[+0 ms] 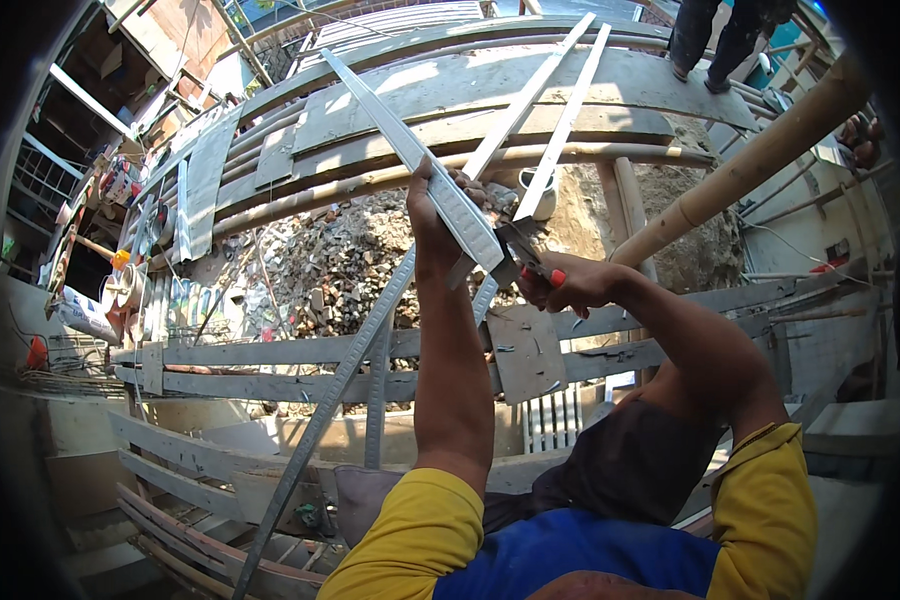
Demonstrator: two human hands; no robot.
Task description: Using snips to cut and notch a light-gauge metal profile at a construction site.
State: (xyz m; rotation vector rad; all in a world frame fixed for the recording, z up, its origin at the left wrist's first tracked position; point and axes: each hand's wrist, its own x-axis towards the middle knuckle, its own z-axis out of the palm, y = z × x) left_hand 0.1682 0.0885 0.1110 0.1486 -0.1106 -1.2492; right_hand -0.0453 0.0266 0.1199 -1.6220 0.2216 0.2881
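A long pale metal channel [370, 113] runs from the upper middle down toward me, with my left hand [433, 210] closed around it near its lower end. My right hand [565, 285] grips a cutting tool with red-and-black handles [555, 275]; its dark jaws sit against the channel's end, and whether they are closed on it is unclear. Two more pale strips [537, 85] [568, 110] lie beyond, slanting over the planks. A long perforated strip [340, 398] slants down to the lower left beside my left forearm.
Planks [270, 160] on bamboo poles form a platform above rubble [330, 270]. A thick bamboo pole [730, 170] rises diagonally at right. Wooden rails [220, 380] cross below my hands. Another person's legs [698, 45] stand at upper right. Sacks and clutter [90, 305] line the left.
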